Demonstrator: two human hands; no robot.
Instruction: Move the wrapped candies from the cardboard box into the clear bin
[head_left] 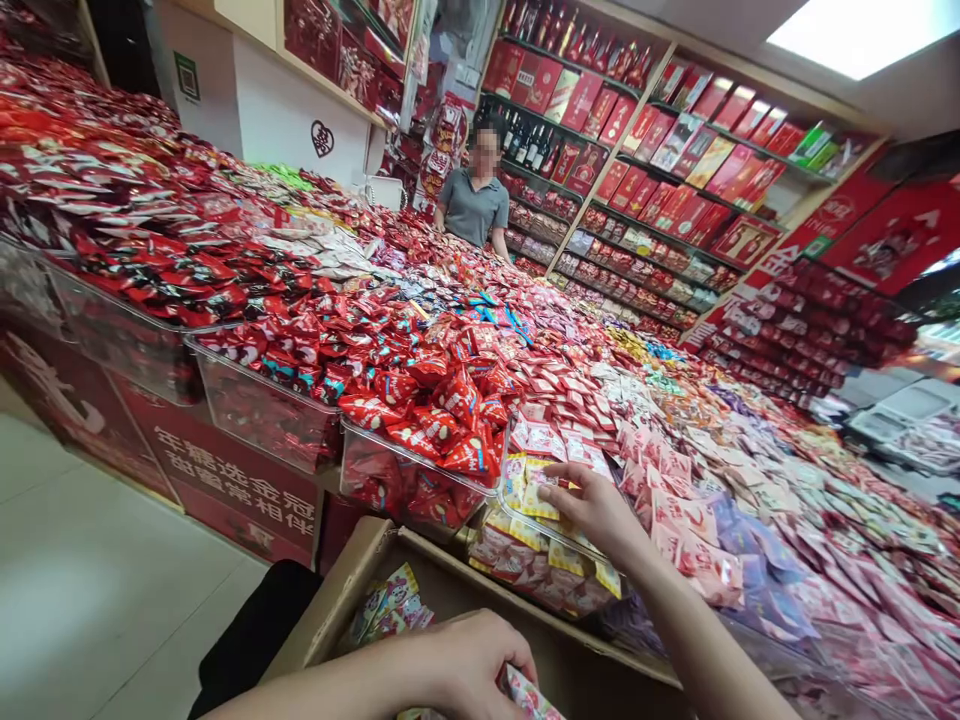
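My left hand (480,660) is down in an open cardboard box (420,545), its fingers closed round a small pink and white candy packet (531,695). More colourful wrapped candies (394,605) lie in the box's far left corner. My right hand (596,505) reaches over a clear bin (551,530) of yellow and white candy packets (540,485). Its thumb and fingers are apart and rest at the packets on top, with nothing seen held. The lower part of my left hand is cut off by the frame.
Left of that bin stands a clear bin of red candy bags (424,420). Pink packets (682,520) and purple packets (757,560) lie to the right. A person in a grey shirt (474,208) stands behind the display, before shelves (600,150) of bottles and red boxes.
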